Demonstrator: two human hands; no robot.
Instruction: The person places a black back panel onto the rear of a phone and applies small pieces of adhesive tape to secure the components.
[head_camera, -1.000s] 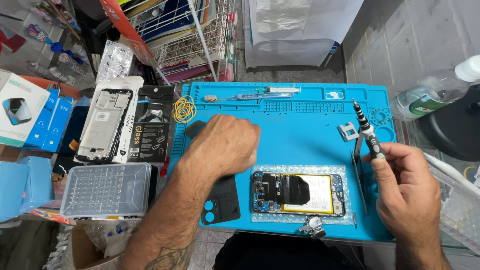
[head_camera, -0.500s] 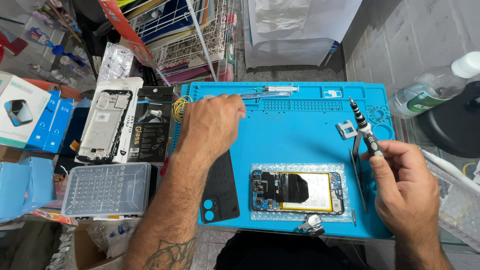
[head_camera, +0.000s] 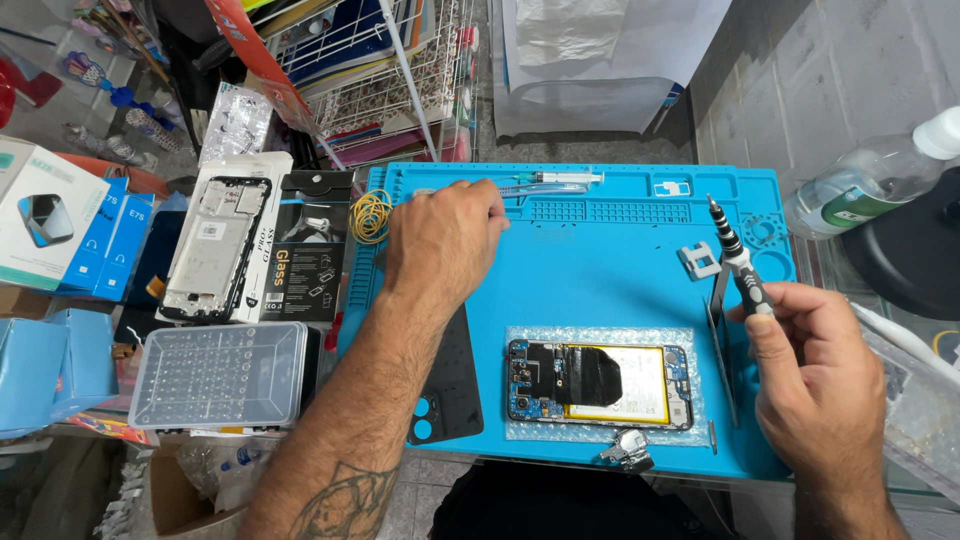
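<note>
The opened phone (head_camera: 598, 385) lies on bubble wrap near the front edge of the blue mat (head_camera: 600, 260), cushioned, circuitry up. Beside it, the right hand (head_camera: 815, 385) pinches a precision screwdriver (head_camera: 738, 262) upright, bit clear of the work. Farther back, the left hand (head_camera: 440, 240) curls knuckles-up over the mat's tool tray near a syringe (head_camera: 550, 181); I cannot tell whether it grips anything.

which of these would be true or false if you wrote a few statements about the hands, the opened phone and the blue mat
1. The right hand holds a screwdriver. True.
2. The opened phone lies on the bare floor. False: it lies on bubble wrap on the blue mat.
3. The left hand is at the mat's far edge, near a syringe. True.
4. The left hand rests on the phone. False: it is well away from it.
</note>
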